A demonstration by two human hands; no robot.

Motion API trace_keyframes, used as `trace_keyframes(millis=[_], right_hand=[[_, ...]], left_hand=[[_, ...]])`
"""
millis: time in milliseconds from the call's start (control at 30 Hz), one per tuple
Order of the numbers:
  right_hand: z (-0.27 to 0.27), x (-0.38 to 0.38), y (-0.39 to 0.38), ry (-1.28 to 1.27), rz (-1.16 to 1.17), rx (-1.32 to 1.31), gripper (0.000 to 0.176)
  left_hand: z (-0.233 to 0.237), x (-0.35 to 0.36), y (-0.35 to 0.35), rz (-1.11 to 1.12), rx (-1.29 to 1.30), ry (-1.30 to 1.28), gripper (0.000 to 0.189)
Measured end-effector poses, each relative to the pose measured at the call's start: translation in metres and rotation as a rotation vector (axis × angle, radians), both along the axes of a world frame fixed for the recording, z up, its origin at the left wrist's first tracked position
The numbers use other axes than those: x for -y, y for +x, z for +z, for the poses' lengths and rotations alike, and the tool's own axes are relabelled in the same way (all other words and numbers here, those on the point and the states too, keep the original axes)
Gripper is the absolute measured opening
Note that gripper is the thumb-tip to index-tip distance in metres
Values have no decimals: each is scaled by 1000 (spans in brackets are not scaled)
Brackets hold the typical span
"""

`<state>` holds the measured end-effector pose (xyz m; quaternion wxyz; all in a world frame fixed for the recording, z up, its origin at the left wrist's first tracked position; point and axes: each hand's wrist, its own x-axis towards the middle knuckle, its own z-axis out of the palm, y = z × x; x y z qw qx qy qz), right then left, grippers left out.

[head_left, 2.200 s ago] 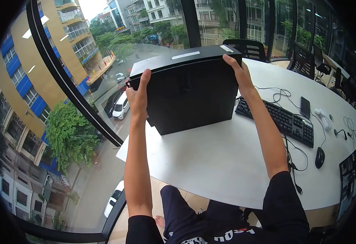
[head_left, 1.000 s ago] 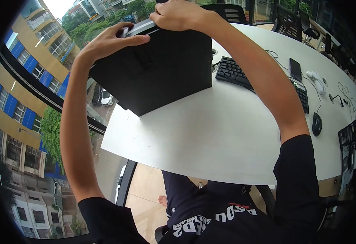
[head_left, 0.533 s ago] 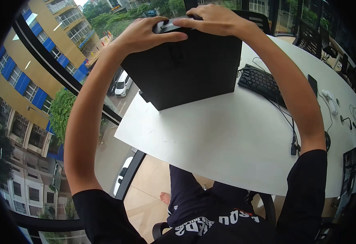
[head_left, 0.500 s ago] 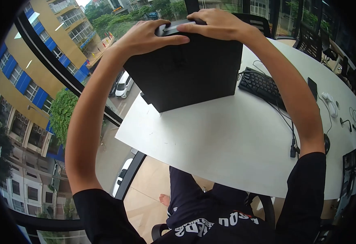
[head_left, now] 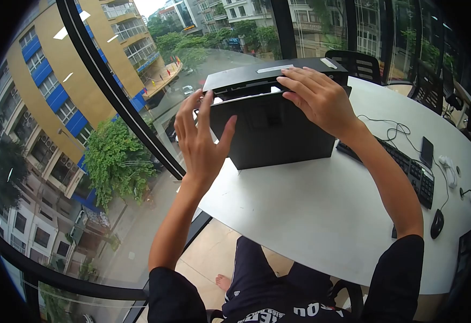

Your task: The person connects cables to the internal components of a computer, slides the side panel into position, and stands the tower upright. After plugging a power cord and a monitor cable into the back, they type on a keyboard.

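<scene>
Where the white table (head_left: pixel 310 215) runs out to its corner by the glass, a black computer case (head_left: pixel 278 134) stands upright on its narrow side, its broad near panel facing the person. A thin gap shows along the top between that panel and the rest of the case. The right hand (head_left: pixel 319 99) lies on the top edge at the case's right half, fingers (head_left: pixel 294 86) stretched out flat and spread across the gap, not curled round anything. The left hand (head_left: pixel 200 142) is held up just beside the case's left end, palm towards it, fingers (head_left: pixel 195 110) wide apart and holding nothing; whether the thumb touches the panel cannot be told.

Past the left fingers the table edge falls away almost at once, with only a slim strip of bare top between case and corner, and the dark window frame (head_left: pixel 122 107) slants close behind. Below both hands, towards the person, the tabletop is broad and bare up to its near edge. Right of the right wrist lie a black keyboard (head_left: pixel 407 167), loose cables (head_left: pixel 386 129), a phone (head_left: pixel 426 152) and a mouse (head_left: pixel 437 223), all well apart from the case except the keyboard's end, which is near its right foot. Beyond the right fingertips a black chair (head_left: pixel 359 63) stands at the far edge.
</scene>
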<state>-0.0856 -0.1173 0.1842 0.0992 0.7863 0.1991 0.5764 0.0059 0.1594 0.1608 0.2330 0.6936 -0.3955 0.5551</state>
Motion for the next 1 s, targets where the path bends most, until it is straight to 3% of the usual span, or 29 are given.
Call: trace_keyframes(millis=[67, 167, 300, 400, 533, 633, 667, 800, 1000], right_hand=[[0, 6, 2, -4, -12, -24, 24], [-2, 16, 5, -12, -25, -58, 25], [-1, 14, 2, -1, -31, -70, 26], [0, 14, 0, 28, -2, -85, 27], [13, 14, 0, 208, 90, -283, 35], [38, 2, 6, 392, 3, -454, 60], [47, 6, 13, 411, -110, -603, 94], [65, 27, 37, 369, -202, -873, 119], [77, 29, 43, 335, -238, -960, 115]], left_hand=[[1, -3, 11, -90, -116, -192, 71], [-11, -10, 43, -359, -625, -406, 80], [-34, -5, 93, -744, -1016, -388, 90], [-26, 6, 90, -901, -1164, -414, 94], [-28, 17, 115, -1015, -1212, -348, 93], [-24, 30, 111, -1069, -1254, -399, 89], [-20, 31, 101, -1049, -1234, -408, 88], [-20, 33, 101, -990, -1184, -422, 84], [-23, 34, 106, -877, -1049, -401, 79]])
